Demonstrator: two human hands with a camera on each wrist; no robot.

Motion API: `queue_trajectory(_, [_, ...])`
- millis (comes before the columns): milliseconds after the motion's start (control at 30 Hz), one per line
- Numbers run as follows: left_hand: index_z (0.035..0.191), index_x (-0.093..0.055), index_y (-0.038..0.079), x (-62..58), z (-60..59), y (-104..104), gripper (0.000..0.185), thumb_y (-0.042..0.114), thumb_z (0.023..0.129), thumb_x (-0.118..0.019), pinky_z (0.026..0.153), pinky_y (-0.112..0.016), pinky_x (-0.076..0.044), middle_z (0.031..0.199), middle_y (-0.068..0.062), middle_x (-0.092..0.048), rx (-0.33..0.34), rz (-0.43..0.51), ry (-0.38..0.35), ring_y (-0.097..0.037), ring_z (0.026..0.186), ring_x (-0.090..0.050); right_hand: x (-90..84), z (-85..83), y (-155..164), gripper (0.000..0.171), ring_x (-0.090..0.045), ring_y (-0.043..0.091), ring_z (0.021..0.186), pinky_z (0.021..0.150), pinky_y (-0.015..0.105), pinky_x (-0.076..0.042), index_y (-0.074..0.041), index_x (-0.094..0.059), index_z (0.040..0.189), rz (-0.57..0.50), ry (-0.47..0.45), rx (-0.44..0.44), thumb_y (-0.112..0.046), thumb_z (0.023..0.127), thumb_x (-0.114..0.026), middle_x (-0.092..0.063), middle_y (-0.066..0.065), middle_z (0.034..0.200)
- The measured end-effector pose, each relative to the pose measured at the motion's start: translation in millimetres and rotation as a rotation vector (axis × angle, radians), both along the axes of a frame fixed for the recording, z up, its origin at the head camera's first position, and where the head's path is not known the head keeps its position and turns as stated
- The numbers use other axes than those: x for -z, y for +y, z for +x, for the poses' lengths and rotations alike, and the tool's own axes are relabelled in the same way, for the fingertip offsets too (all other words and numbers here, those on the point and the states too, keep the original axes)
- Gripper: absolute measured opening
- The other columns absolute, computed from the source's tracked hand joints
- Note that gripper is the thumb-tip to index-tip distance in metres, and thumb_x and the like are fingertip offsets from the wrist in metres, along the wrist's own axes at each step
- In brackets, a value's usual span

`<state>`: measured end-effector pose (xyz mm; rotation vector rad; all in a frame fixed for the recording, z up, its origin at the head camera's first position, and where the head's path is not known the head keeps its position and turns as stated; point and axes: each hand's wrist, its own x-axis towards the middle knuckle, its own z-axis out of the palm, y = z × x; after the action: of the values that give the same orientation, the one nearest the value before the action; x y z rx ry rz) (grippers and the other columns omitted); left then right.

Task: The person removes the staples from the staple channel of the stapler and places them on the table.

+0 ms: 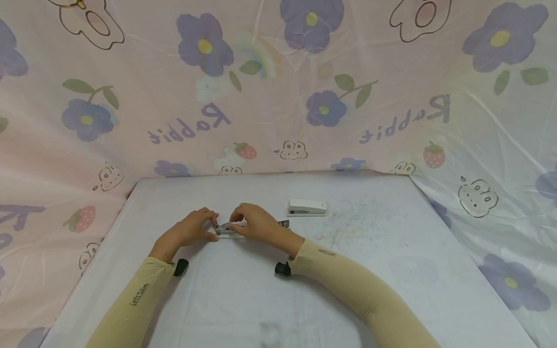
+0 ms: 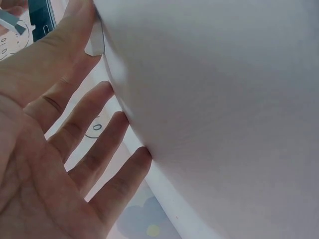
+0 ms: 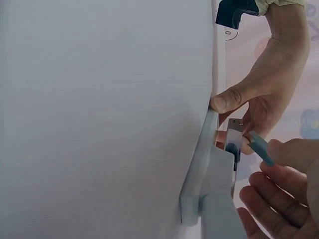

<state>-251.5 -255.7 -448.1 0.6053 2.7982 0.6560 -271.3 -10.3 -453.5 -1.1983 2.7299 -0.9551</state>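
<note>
A white stapler [image 1: 229,237] lies on the table with its top swung back, baring the metal magazine [image 3: 234,135]. My left hand [image 1: 191,231] holds its front end, thumb on the near side and fingers on the far side. In the left wrist view, the other fingers [image 2: 102,157] are spread and slightly bent. Above the magazine, my right hand [image 1: 259,223] pinches a short strip of staples [image 3: 260,148] between thumb and index finger. The strip slants close to the magazine's front part. Part of the stapler is hidden behind the right hand in the head view.
A second white stapler [image 1: 306,208], closed, stands behind and to the right of the hands. Faint marks [image 1: 357,220] speckle the white table [image 1: 235,309] on the right. A patterned curtain [image 1: 270,96] rises behind the table and along its sides.
</note>
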Motion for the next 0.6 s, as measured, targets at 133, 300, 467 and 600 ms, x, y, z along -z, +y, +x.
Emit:
queue_trajectory(133, [0.101,-0.067,0.009,0.2,0.0,0,0.030,0.021,0.088,-0.090,0.113,-0.068,-0.042,0.145,-0.025,-0.060,-0.004,0.001,-0.005,-0.053,0.137,-0.051,-0.3,3.4,5,0.015,-0.071,0.014,0.099,0.089,0.024,-0.058,-0.009,-0.077,0.111,-0.034,-0.004,-0.025,-0.021,0.102,-0.077,-0.074,0.002,0.107])
queue_trajectory(300, [0.102,-0.066,0.009,0.1,0.5,-2,0.029,0.020,0.089,-0.090,0.114,-0.068,-0.042,0.146,-0.026,-0.060,0.002,0.004,-0.001,-0.054,0.138,-0.050,1.1,9.0,9,0.015,-0.071,0.013,0.098,0.090,0.025,-0.059,-0.008,-0.077,0.111,-0.055,-0.019,-0.044,-0.019,0.102,-0.077,-0.074,0.002,0.106])
queue_trajectory(467, [0.102,-0.066,0.009,1.2,-0.2,-3,0.029,0.020,0.089,-0.089,0.114,-0.068,-0.042,0.146,-0.027,-0.059,0.004,0.008,-0.002,-0.054,0.139,-0.050,2.2,14.0,11,0.017,-0.070,0.011,0.099,0.091,0.021,-0.057,-0.007,-0.077,0.113,-0.052,-0.043,-0.042,-0.021,0.102,-0.077,-0.074,0.001,0.107])
queue_trajectory(600, [0.102,-0.066,0.009,1.4,-0.1,-1,0.029,0.020,0.089,-0.090,0.113,-0.068,-0.043,0.147,-0.026,-0.059,-0.006,0.007,-0.009,-0.053,0.138,-0.050,2.7,20.0,15,0.018,-0.070,0.010,0.098,0.089,0.021,-0.057,-0.007,-0.077,0.113,-0.042,-0.059,-0.028,-0.022,0.102,-0.078,-0.074,0.001,0.107])
